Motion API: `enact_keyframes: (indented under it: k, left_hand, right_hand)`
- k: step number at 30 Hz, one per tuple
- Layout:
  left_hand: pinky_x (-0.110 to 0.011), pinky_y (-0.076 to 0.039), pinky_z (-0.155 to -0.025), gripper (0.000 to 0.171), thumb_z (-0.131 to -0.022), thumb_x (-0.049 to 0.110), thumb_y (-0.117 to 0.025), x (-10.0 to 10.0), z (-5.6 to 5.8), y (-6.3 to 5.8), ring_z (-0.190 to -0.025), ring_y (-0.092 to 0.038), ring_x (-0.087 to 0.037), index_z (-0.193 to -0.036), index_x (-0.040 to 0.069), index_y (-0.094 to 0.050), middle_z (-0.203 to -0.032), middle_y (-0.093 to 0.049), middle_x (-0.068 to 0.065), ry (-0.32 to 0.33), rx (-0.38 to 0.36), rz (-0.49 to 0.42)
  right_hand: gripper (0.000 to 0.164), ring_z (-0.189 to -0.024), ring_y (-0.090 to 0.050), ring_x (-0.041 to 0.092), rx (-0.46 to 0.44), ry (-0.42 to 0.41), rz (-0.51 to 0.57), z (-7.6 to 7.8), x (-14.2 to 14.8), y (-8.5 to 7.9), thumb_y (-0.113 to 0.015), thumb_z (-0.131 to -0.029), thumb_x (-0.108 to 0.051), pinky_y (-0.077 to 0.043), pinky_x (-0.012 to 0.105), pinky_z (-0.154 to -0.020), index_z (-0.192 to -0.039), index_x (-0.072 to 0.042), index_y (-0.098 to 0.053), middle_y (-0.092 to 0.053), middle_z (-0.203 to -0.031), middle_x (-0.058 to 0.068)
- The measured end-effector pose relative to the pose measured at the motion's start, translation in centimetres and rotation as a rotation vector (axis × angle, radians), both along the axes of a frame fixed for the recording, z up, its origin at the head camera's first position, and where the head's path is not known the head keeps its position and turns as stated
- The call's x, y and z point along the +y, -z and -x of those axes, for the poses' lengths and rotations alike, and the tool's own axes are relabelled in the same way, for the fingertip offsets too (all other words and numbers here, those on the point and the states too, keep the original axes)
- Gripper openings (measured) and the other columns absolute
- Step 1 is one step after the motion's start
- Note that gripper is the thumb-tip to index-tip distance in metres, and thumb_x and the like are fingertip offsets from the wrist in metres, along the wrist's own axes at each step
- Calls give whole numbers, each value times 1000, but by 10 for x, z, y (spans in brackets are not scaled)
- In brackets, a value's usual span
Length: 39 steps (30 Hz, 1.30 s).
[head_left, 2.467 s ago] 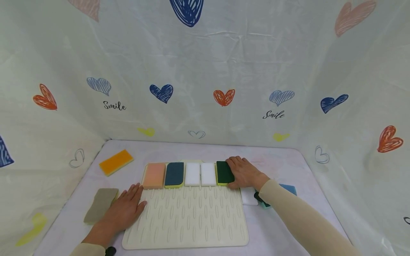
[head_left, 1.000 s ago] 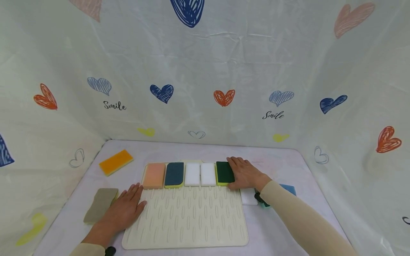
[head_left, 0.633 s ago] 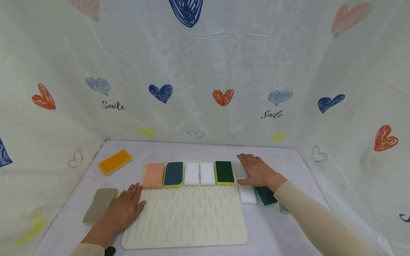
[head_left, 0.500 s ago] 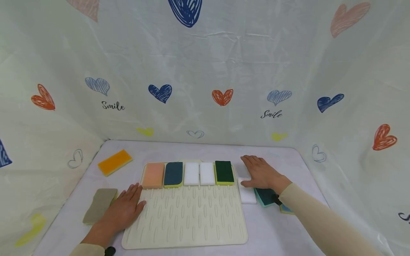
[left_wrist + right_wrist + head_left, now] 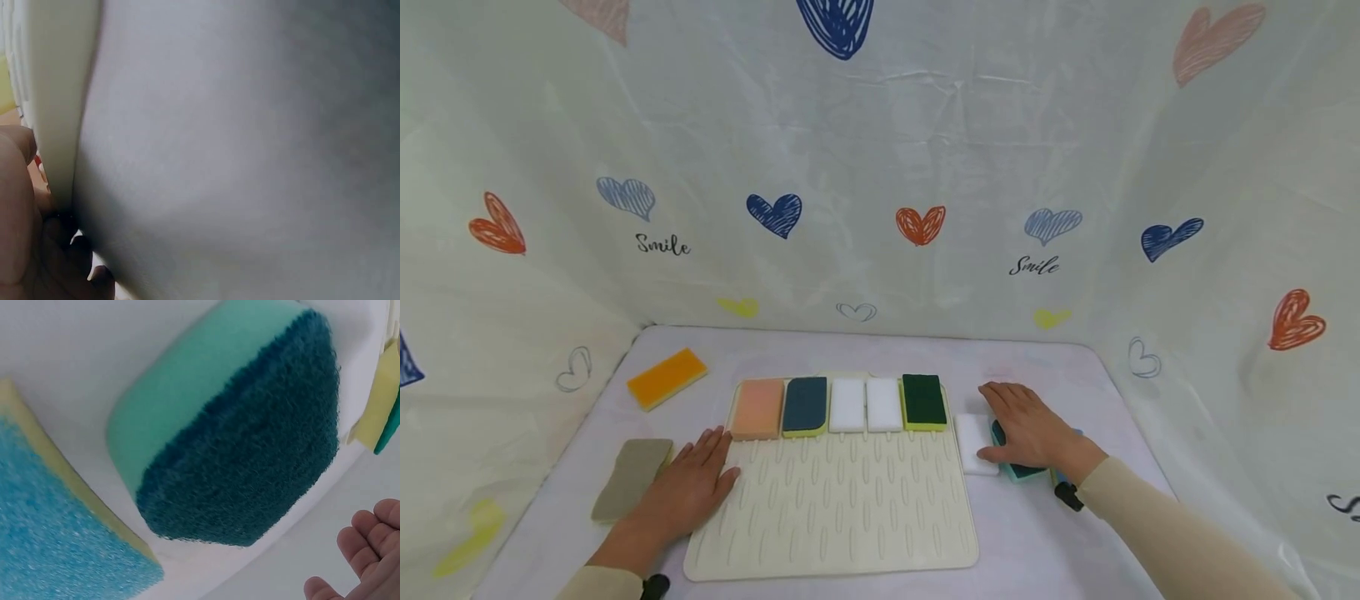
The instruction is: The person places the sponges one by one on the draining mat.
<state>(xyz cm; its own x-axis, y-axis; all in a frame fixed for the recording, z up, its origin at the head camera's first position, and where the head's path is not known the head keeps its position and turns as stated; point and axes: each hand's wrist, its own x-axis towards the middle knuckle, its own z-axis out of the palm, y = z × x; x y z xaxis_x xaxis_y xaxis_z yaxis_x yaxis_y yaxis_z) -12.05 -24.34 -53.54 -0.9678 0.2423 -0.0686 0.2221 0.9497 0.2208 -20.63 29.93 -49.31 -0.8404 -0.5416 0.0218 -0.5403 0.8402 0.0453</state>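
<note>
My left hand (image 5: 687, 492) rests with straight fingers at the left edge of a cream ribbed mat (image 5: 842, 517), partly covering a grey-brown sponge (image 5: 631, 481). Along the mat's far end lie a peach sponge (image 5: 757, 408), a slate-blue sponge (image 5: 806, 405), two white ones (image 5: 847, 405) and a dark green sponge (image 5: 924, 402) with a yellow underside. Over the table to the right, my right hand (image 5: 1033, 429) is spread and holds nothing. It overlaps a white sponge (image 5: 972, 446) and a teal sponge with a dark scouring face (image 5: 250, 437).
An orange sponge (image 5: 667, 379) lies at the far left of the table. Beyond the teal sponge sits a blue sponge with a yellow layer (image 5: 56, 512), mostly hidden by my wrist in the head view. A white sheet (image 5: 880, 167) printed with hearts surrounds the table.
My right hand has left the dark green sponge, moving right and then nearer to me, over the white and teal sponges. The dark green sponge stays on the mat; my left hand stays put.
</note>
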Motion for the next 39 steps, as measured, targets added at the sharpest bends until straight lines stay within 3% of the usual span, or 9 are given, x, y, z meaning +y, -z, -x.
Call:
enact_keyframes:
  k: [11, 24, 39]
  left_hand:
    - [-67, -29, -124, 71, -109, 39, -55, 1, 0, -4, -152, -34, -51, -157, -11, -38, -164, -36, -33, -14, -44, 3]
    - [-68, -33, -121, 67, -109, 35, -58, -1, -2, -3, -150, -37, -53, -154, -12, -42, -161, -40, -34, 15, 26, -44]
    - [-68, -31, -122, 68, -109, 36, -56, 0, -3, -3, -151, -35, -53, -155, -12, -41, -162, -38, -34, 2, 2, -44]
  right_hand:
    - [107, -145, -45, 42, -80, 20, 17, -9, -1, 10, -77, -84, -70, -32, 63, -124, -156, 0, -42, -48, -157, 20]
    - [105, -146, -45, 38, -123, 12, -34, -11, -6, 15, -74, -85, -70, -30, 63, -125, -156, 0, -42, -48, -157, 17]
    - [104, -145, -47, 36, -164, 40, -29, -11, -9, 23, -72, -84, -71, -29, 60, -127, -155, 0, -44, -52, -154, 16]
